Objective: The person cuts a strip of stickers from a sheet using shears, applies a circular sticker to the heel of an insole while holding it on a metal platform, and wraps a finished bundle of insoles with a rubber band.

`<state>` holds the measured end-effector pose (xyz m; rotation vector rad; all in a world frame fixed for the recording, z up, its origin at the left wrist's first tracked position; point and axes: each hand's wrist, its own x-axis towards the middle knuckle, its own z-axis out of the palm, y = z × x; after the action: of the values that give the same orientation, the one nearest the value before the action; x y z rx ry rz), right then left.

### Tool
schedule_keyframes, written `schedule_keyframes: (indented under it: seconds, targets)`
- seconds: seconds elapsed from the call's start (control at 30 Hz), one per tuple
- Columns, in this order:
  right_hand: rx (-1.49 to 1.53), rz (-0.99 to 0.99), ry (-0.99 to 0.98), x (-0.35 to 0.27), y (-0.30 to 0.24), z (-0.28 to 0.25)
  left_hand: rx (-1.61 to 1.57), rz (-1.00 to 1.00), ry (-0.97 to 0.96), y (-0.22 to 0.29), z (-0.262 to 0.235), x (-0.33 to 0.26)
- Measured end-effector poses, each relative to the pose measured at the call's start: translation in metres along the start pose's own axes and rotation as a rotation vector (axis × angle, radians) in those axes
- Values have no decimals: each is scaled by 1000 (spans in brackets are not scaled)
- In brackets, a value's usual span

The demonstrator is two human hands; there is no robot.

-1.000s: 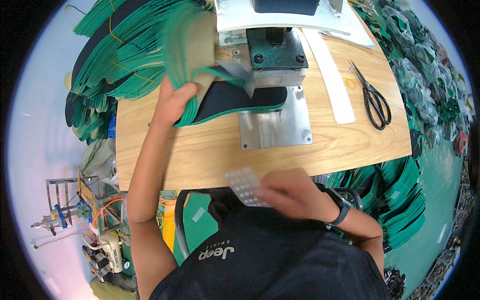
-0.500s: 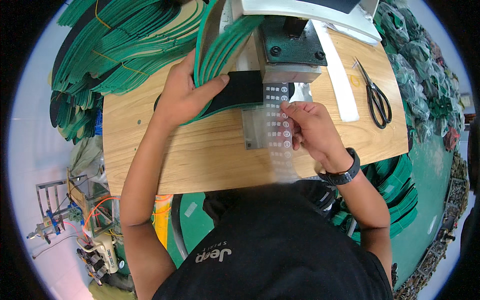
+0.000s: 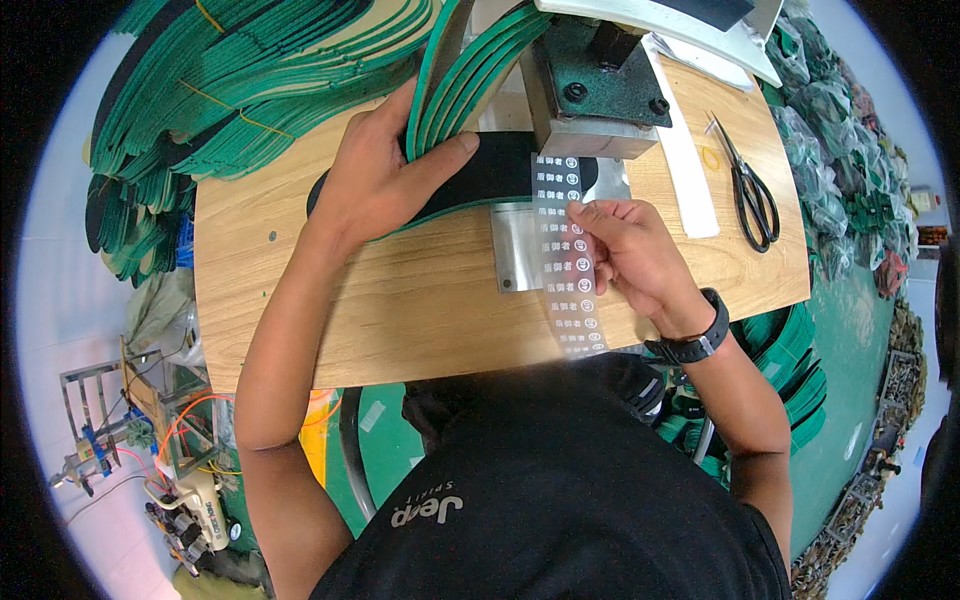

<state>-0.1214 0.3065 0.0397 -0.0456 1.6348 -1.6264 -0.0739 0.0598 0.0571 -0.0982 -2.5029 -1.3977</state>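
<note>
A black insole (image 3: 500, 168) with a green edge lies across the metal plate (image 3: 512, 262), its right end at the heat press head (image 3: 600, 95). My left hand (image 3: 380, 175) is closed around several fanned green insoles (image 3: 480, 75), its thumb stretched over the black insole. A clear transfer film strip (image 3: 567, 285) with rows of white print crosses the insole's right end and hangs toward me. My right hand (image 3: 640, 258), wearing a black watch, pinches the strip's right edge between thumb and fingers. The strip's far end is hidden at the press head.
Bundled green and black insoles (image 3: 250, 90) are heaped at the far left. Black scissors (image 3: 755, 200) and a long white strip (image 3: 690, 180) lie on the wooden table (image 3: 400, 320) to the right. Bagged green goods (image 3: 825, 150) stand beyond the table's right side.
The whole view has shifted slightly. The film strip's near end has swung a little to the right, with my right hand still pinching it. My left hand keeps its hold on the insoles.
</note>
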Motion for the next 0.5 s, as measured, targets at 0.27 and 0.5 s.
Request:
schedule_keyframes:
  seconds: [0.27,0.5]
  targets:
    - [0,5,18,1,-1,2,-16,77,68,-7,6,-2]
    - [10,-10,47,5,3,2,119,5,8,-6,11,-5]
